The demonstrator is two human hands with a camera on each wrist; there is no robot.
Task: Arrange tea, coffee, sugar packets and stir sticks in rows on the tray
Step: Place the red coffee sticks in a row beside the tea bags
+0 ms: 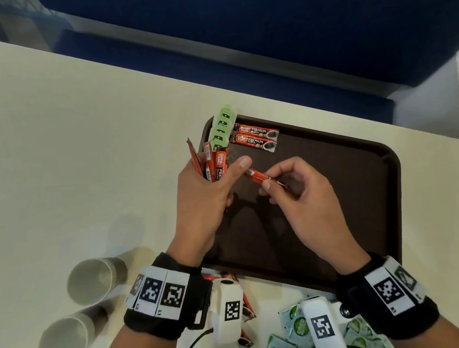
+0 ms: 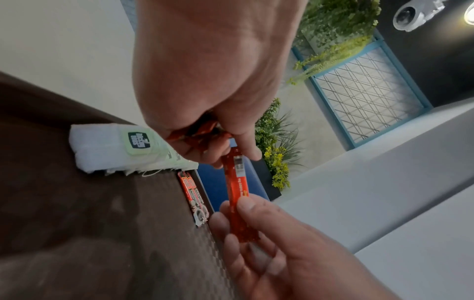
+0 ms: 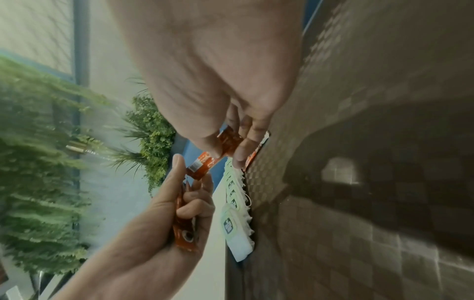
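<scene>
Two coffee sachets [image 1: 255,136] already down at the tray's [image 1: 361,191] far-left corner, beside the tea bags [image 1: 223,126]. Coffee row in hand. Left hand [image 1: 205,200] clutching a sachet bundle [image 1: 212,161] over the tray's left rim; right hand [image 1: 304,198] pinching one sachet [image 1: 256,175] above the tray's middle. Next, probably: free it, lay it parallel, touching the second. More green packets [image 1: 295,322] on the worktop [image 1: 57,160] near the tray's front edge.

Black wristbands [image 1: 161,297] with square-patterned tags

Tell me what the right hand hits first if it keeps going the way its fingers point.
Probably the left hand, whose thumb already sits by the coffee stick that the right hand pinches; depth is unclear.
</scene>
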